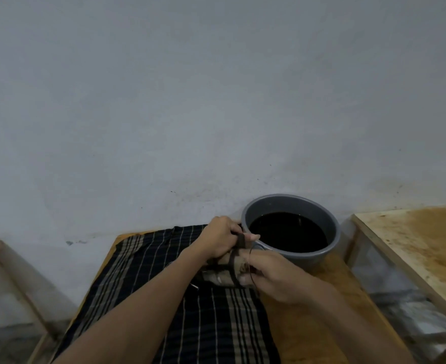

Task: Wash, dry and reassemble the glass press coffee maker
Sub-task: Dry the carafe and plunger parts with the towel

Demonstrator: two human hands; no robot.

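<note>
Likely the drying or reassembly step: clear glass press beaker w/ dark frame bands held on its side just in front of the round grey plastic basin of dark water, above the dark plaid cloth w/ pale stripes spread over the wooden tabletop. Left hand, just left of the basin, fingers curled round the beaker's far end & a dark strap-like part, prob. the handle. Right hand, just in front of the basin, fingers wrapped round the near end by the thin wire-like rim; thumb pressed on the glass. Both grips closed tight on the beaker, no gap showing. Small metal piece on the cloth left of the beaker, too small to identify. Next move prob. calls for turning the glass steadily, keeping both ends supported so it can't slip toward the basin. Can't tell if the glass is wet or dry.
</note>
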